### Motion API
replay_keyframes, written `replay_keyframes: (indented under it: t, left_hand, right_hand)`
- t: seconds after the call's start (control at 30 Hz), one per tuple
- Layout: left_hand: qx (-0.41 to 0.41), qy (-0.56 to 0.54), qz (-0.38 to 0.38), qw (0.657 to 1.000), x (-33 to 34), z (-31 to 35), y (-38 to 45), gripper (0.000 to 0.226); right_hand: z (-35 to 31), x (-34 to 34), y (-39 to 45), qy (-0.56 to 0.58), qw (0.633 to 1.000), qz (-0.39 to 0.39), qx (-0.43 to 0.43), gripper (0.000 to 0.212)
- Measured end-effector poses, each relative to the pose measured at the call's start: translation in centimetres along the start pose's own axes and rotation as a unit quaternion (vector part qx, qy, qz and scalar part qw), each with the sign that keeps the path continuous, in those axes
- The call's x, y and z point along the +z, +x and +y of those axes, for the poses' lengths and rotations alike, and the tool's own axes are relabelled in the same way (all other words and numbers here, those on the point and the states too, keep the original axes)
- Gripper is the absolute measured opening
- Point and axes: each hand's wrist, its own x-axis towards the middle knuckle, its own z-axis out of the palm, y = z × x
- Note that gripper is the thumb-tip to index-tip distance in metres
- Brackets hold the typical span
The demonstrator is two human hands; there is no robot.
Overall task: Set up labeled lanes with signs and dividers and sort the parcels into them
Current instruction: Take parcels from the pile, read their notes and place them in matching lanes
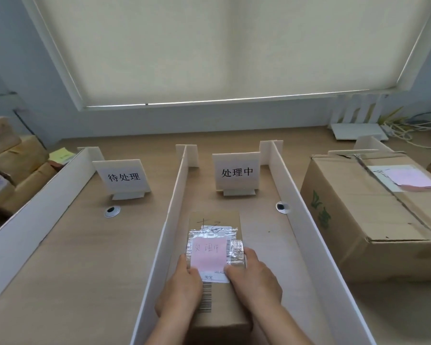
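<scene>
Cardboard parcel (215,290) gripped by left hand (178,292), right hand (256,285), middle lane

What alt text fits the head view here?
Both hands, left hand and right hand, grip a small brown cardboard parcel with a pink note in the middle lane, between white foam-board dividers, before the white 处理中 sign; the 待处理 sign marks the left lane.

Soft daylight through the blind (217,46); wide-angle bending at edges, slight blur.
</scene>
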Motion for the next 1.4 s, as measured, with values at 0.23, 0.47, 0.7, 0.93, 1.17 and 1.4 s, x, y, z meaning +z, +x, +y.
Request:
replay_keyframes:
  t: [0.23,0.47,0.7,0.93,1.17,1.4]
  left_hand:
    - [0.078,0.025,0.074,0.994,-0.2,4.2,6.2,0.053]
    - [0.093,-0.045,0.068,0.992,-1.2,5.7,11.4,0.033]
    - [0.092,-0.028,0.085,0.992,-1.4,6.1,14.4,0.047]
    - [0.151,-0.042,0.132,0.979,-1.4,6.1,13.9,0.053]
    - [0.181,-0.078,0.147,0.969,-2.3,6.4,12.1,0.049]
    - [0.186,-0.138,0.168,0.958,-4.6,6.3,6.2,0.049]
  right_hand:
    - [-3.6,0.0,7.2,-0.013,1.0,0.014,-0.011,0.047]
    - [-5.9,0.1,12.0,-0.028,0.999,0.035,-0.025,0.045]
    - [-7.2,0.8,14.0,-0.031,0.998,0.048,-0.033,0.046]
    - [-8.0,1.2,14.2,-0.036,0.998,0.043,-0.043,0.046]
    - [-8.1,0.1,13.1,-0.068,0.996,0.033,-0.036,0.056]
    - [-7.4,-2.6,6.8,-0.093,0.991,0.072,-0.07,0.055]
